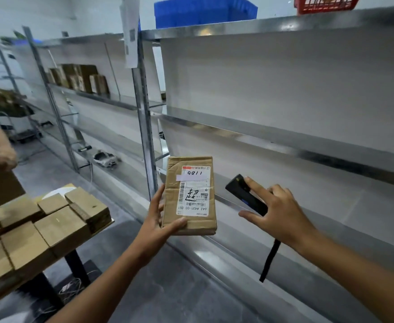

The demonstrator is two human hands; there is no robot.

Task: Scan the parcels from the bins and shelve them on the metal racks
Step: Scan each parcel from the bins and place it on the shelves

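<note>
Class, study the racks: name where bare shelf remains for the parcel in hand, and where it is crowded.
Free: the lower shelf right of the upright post, behind the parcel and scanner; also the middle shelf above it. Crowded: the far-left shelf's boxes, the stacked cartons at left, and the top, with blue bin and red basket.

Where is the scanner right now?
Head view, right of centre: the black scanner is gripped in the right hand, just right of the brown parcel held up by the left hand, in front of the metal rack.

Parcel depot: metal racks (284, 134), stacked cartons (51, 227).
</note>
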